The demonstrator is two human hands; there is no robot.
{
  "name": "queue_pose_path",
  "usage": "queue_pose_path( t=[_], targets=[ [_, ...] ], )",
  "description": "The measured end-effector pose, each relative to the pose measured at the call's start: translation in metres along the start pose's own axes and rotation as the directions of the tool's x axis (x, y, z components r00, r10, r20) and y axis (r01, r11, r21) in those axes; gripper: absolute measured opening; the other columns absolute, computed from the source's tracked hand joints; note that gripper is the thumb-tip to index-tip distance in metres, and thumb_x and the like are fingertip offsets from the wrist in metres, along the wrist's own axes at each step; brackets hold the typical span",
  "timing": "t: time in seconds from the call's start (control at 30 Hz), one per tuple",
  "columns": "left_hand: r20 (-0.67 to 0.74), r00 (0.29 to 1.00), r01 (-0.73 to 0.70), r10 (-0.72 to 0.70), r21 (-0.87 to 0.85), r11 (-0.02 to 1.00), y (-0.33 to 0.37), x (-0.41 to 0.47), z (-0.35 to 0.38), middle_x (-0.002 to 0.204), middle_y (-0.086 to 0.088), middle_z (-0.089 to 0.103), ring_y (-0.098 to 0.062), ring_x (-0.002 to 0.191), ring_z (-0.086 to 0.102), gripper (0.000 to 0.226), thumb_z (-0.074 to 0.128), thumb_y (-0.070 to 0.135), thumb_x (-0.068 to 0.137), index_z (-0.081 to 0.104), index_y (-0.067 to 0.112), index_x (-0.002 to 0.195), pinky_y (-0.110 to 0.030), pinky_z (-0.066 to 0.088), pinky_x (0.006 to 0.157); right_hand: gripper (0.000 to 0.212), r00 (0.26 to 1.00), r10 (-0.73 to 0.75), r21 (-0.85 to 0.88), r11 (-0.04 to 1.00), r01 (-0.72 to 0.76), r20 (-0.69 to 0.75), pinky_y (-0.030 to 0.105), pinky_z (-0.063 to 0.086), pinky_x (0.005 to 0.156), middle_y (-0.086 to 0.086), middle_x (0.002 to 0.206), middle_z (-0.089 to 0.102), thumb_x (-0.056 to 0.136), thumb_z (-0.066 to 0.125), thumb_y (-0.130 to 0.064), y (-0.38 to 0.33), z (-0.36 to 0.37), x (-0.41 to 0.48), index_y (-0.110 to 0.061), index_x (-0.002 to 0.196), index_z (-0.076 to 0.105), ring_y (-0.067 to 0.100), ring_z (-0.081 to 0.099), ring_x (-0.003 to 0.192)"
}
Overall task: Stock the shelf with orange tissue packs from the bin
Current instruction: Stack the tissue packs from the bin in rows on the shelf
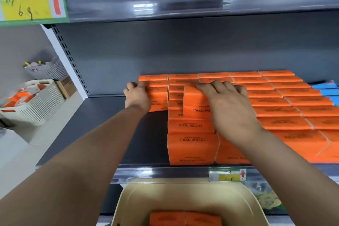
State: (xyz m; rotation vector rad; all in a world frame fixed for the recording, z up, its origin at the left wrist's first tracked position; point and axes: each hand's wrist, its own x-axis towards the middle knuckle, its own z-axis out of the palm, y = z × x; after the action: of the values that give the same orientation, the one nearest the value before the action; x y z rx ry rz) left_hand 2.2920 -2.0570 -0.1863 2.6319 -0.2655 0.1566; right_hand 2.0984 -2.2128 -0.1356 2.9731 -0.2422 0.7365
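Hands of a person are working at a dark grey shelf (110, 124), setting orange tissue packs (286, 112) into rows. The right hand (229, 104) is lying over a raised pack (194, 101) in the second column from the left. Its fingers are curling over the far edge and gripping it. This pack is sitting higher than its neighbours and is not yet seated.

The left hand (136, 95) is holding the end pack (157, 95) of a short column at the back left, with its fingers bending over the top, seemingly steadying it.

Judging by this, the placing step is under way. The next move is calling for the raised pack to be pressed down level and snug against its row, then for a reach down into the bin.

Packs are lying flat in tidy columns across the right of the shelf, while the left part is showing bare metal.

A beige bin (126, 200) is sitting below the shelf edge, nearest the viewer, holding two spare packs (185, 218) side by side. A white basket (36, 108) off to the left is holding orange and white items too blurred to identify. Blue packs (328, 91) are lying at the far right.
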Motion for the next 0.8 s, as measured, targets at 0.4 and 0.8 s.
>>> queue_pose_path(
  t=[0.4,0.8],
  targets=[
    [0.01,0.996,0.084,-0.084,-0.196,0.977,-0.001,-0.013,0.003,0.143,-0.012,0.023,-0.035,0.126,0.04,0.083,0.052,-0.01,0.077,0.014,0.012,0.147,-0.045,0.041,0.1,0.062,1.0,0.015,0.003,1.0,-0.015,-0.009,0.04,0.032,0.094,0.001,0.129,0.05,0.085,0.038,0.001,-0.004,-0.002,-0.003,-0.028,0.141,0.037,0.026,0.045,0.117],
    [-0.005,1.0,-0.029,0.028,-0.2,0.979,-0.067,-0.063,-0.055,0.144,-0.012,0.025,-0.031,0.129,0.039,0.069,0.055,0.0,0.086,0.022,0.009,0.146,-0.039,0.037,0.099,0.053,0.996,-0.006,0.146,0.989,0.019,-0.087,0.042,0.041,0.091,0.005,0.121,0.058,0.083,0.059,-0.01,-0.063,-0.021,0.057,-0.027,0.131,0.047,0.03,0.052,0.115]
  ],
)
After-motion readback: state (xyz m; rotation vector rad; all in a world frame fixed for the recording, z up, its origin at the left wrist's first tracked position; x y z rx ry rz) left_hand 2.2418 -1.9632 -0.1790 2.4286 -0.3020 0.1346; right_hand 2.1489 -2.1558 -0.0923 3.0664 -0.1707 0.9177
